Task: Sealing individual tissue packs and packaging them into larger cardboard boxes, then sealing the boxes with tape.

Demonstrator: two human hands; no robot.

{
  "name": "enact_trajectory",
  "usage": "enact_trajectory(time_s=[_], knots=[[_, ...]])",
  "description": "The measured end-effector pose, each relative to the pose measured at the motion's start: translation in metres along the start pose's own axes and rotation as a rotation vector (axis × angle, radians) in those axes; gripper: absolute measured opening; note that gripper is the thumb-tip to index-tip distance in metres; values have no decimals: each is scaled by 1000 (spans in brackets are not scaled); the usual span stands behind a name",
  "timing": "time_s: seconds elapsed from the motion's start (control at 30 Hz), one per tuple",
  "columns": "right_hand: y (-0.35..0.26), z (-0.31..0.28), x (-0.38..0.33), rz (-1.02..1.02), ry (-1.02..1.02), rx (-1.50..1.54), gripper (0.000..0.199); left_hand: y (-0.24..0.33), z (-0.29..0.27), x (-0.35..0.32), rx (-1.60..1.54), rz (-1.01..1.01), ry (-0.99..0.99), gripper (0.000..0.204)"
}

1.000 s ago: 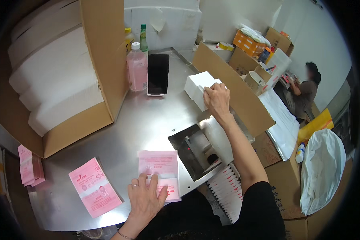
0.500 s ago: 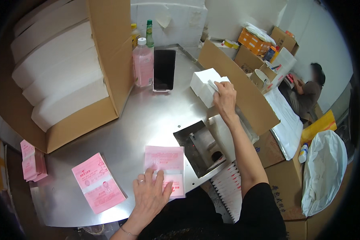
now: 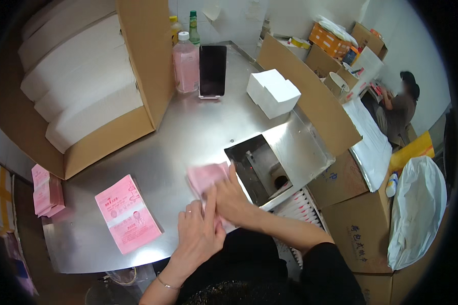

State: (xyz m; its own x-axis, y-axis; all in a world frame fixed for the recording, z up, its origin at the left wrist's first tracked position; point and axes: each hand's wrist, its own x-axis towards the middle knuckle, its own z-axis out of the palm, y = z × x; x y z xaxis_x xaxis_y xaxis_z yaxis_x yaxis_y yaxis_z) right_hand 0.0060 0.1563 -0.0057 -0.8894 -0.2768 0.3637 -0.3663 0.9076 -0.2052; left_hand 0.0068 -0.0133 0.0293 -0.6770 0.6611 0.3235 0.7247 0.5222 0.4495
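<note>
In front of me, my two hands meet over a pink printed packet [image 3: 207, 175], which looks blurred and partly folded up at the table's front edge. My left hand [image 3: 201, 229] lies on its near side, fingers stretched out. From the right, my right hand [image 3: 232, 201] reaches across it; one finger points up along the packet's right side while the others are smeared or hidden behind my left hand. Whether the right hand grips anything does not show. A flat stack of pink printed packets with a white band [image 3: 127, 213] lies to the left. Farther off sits a white block of paper napkins [image 3: 274, 94].
A rectangular opening [image 3: 254, 168] is cut in the metal table [image 3: 163, 147] beside my right hand. An open carton [image 3: 107, 152] of white paper stacks stands left. A phone [image 3: 212, 71] and a pink-liquid bottle [image 3: 186, 66] stand behind. Another person [image 3: 399, 109] sits far right.
My right hand has left the white napkin block and come down to the pink packet beside my left hand. The packet, flat before, is now lifted and bent. The whole view has shifted slightly.
</note>
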Motion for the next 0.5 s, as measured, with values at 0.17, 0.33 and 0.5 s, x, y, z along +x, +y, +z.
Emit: enact_trajectory(time_s=[0.17,0.33,0.5], knots=[[68,10,-13,218,118,-26,19,-9,-18,-15,3,-37,-111,71],[88,-48,-19,588,-527,-74,18,-23,-30,-32,-183,55,-102,41],[143,-106,41,288,537,-63,13,-57,-81,-55,-22,-95,202,41]])
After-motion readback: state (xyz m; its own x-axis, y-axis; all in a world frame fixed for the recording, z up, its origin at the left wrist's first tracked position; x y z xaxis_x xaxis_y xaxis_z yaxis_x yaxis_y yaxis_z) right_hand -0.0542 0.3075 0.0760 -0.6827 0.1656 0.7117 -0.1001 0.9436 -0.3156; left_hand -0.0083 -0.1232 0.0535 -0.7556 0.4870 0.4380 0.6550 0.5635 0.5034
